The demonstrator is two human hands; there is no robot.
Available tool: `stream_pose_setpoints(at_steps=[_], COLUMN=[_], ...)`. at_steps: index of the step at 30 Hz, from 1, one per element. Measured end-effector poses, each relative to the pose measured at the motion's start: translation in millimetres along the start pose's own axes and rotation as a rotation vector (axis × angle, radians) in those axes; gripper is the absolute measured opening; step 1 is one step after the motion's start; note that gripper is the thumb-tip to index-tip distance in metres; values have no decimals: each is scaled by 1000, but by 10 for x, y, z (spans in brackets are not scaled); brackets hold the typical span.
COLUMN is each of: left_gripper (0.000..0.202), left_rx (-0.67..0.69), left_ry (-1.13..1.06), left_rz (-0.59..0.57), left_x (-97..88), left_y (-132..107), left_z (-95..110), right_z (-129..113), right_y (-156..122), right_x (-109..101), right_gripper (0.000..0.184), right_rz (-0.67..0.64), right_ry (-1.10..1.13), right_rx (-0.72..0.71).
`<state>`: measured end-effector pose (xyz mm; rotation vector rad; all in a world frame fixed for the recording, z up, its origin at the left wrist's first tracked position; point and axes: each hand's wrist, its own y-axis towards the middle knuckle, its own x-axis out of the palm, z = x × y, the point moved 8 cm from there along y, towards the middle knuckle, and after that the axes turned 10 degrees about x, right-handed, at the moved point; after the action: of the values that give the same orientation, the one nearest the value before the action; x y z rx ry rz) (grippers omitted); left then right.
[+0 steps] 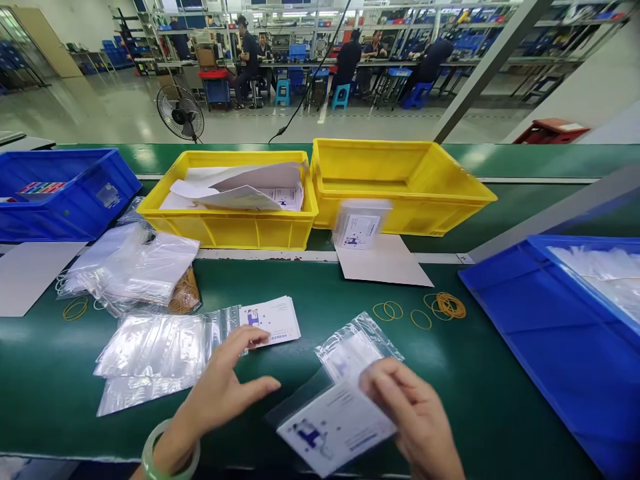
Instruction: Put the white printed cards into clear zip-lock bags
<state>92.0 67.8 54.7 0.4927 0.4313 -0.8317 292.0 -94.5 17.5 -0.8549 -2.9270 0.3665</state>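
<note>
My right hand (413, 417) is closed on a clear zip bag with a white printed card inside (336, 427), held low over the green belt. My left hand (225, 383) is open, fingers spread, its fingertips touching a small stack of white printed cards (273, 320). A pale green bangle (167, 460) sits on my left wrist. A filled clear bag (355, 350) lies just beyond the held one. A heap of empty clear zip bags (155, 350) lies to the left of my left hand.
Two yellow bins stand at the back, the left one (230, 227) holding paper sheets, the right one (415, 193) with a packed stack (359, 227) before it. Blue crates stand far left (60, 200) and right (560, 333). Rubber bands (443, 305) lie loose. People sit at benches beyond.
</note>
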Motion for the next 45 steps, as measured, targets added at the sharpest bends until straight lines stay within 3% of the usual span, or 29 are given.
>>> stream_pose_setpoints(at_steps=[2, 4, 8, 14, 21, 27, 33, 40, 45], left_gripper=[40, 34, 22, 15, 14, 12, 14, 15, 24], left_rx=[38, 90, 191, 183, 117, 142, 139, 116, 133], left_ry=[142, 218, 231, 245, 260, 260, 275, 305, 383], left_rz=[36, 25, -56, -73, -76, -85, -13, 12, 12], left_x=[-56, -22, 182, 244, 196, 213, 104, -10, 52], left_y=[78, 125, 124, 28, -21, 61, 32, 22, 103], left_z=[-70, -84, -3, 26, -87, -54, -50, -112, -196], right_z=[125, 230, 358, 453, 664, 622, 501, 651, 645], right_y=[67, 152, 368, 627, 563, 577, 600, 592, 594], right_x=[-386, -654, -909, -716, -565, -476, -525, -482, -424], right_gripper=[36, 36, 37, 38, 49, 49, 41, 50, 59], right_rz=[174, 298, 466, 338, 315, 311, 300, 322, 305], right_ry=[-43, -306, -722, -951, -1167, -1254, -1273, -1352, -1377], right_rx=[26, 32, -8, -191, -326, -369, -431, -422, -489])
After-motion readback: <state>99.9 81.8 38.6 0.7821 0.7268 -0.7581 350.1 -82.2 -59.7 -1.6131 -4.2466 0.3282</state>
